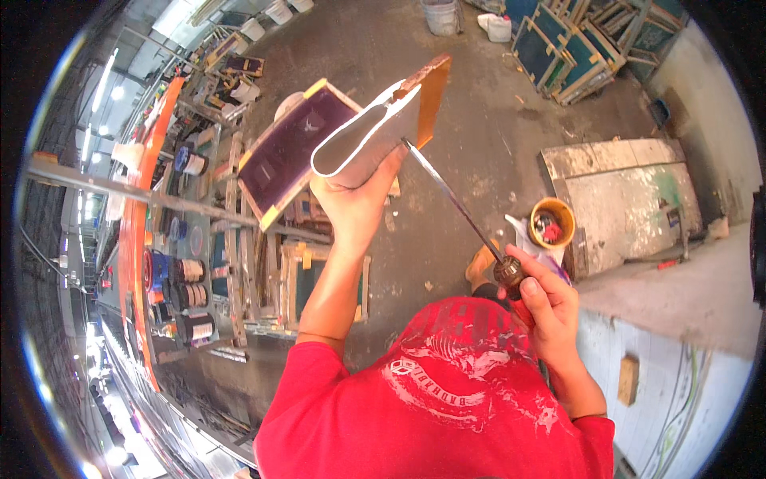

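Left hand (pixel 355 203) is clamped on a grey squeegee (pixel 369 137) held up at 12 o'clock; right hand (pixel 546 307) is closed on a screwdriver (pixel 463 211) whose tip meets it. Screen frame (pixel 291 152) behind at 11, yellow tub (pixel 552 222) at 3, stacked frames (pixel 582 48) at 1

Smooth matt metal profile (pixel 369 137), shiny steel screwdriver shaft (pixel 452 195), rough stained concrete floor (pixel 479 96)

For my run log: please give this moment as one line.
left hand: holds metal squeegee holder | right hand: holds screwdriver, tip at holder
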The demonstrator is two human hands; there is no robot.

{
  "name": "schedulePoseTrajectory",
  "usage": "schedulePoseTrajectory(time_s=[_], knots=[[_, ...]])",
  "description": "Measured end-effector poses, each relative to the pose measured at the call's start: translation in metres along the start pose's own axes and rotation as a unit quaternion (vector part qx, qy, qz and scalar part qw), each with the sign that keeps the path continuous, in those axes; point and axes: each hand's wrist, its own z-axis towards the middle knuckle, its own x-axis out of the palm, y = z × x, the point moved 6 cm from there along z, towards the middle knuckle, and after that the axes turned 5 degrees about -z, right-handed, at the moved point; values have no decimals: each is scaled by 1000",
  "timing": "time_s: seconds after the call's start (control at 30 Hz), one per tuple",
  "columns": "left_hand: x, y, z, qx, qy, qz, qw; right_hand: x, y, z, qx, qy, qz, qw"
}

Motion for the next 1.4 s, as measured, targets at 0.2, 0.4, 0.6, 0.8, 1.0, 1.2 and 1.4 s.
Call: schedulePoseTrajectory(time_s=[0.2, 0.4, 0.6, 0.8, 1.0, 1.2, 1.4], knots=[[52, 38, 93, 73, 20, 24, 997, -24, 33, 105, 82, 74, 187, 976], [81, 104, 153, -3, -26, 16, 1000, -48, 59, 200, 116, 65, 150, 980], [95, 175, 225, -26, -78, -38, 996, -48, 97, 308, -116, 56, -222, 967], [104, 239, 335, -20, -50, -58, 997, -34, 98, 427, 84, 100, 29, 991], [107, 287, 435, -29, -17, -77, 996, -9, 120, 538, 117, 132, 184, 967], [89, 369, 496, -103, -175, -192, 960, 2, 148, 625, 63, 109, 56, 990], [97, 496, 529, -353, -203, -504, 762, -19, 150, 703, -57, 28, -151, 986]])
